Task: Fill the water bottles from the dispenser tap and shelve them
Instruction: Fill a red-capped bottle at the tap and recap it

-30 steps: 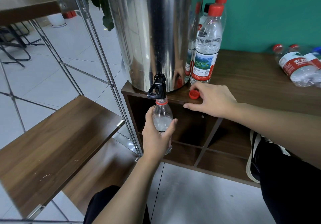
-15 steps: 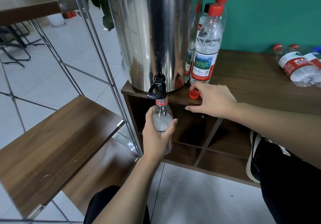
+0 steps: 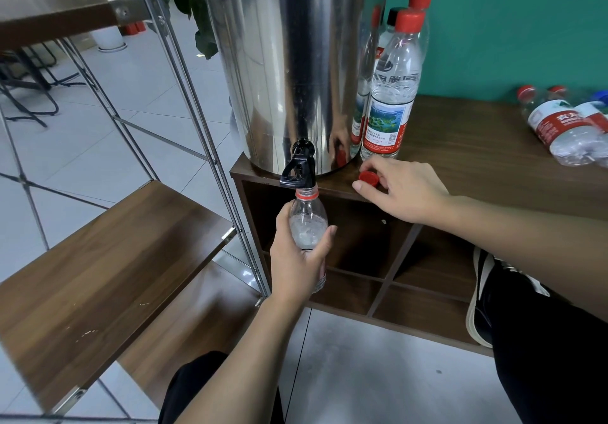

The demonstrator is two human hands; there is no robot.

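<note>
My left hand [image 3: 296, 259] grips a clear, uncapped water bottle [image 3: 307, 223] and holds it upright with its red-ringed mouth right under the black tap [image 3: 299, 168] of the steel dispenser [image 3: 289, 62]. Bubbling water shows in the bottle's upper part. My right hand [image 3: 404, 190] rests on the edge of the wooden cabinet [image 3: 493, 160], with a loose red cap [image 3: 368, 178] between its thumb and forefinger.
Capped bottles [image 3: 391, 94] stand upright right of the dispenser. More bottles [image 3: 566, 124] lie on the cabinet's far right. A metal-framed rack with wooden shelves [image 3: 98, 275] stands at left. My shoe [image 3: 483, 292] is in front of the cabinet's lower cubbies.
Both hands stay where they were. The water in the bottle keeps churning under the tap.
</note>
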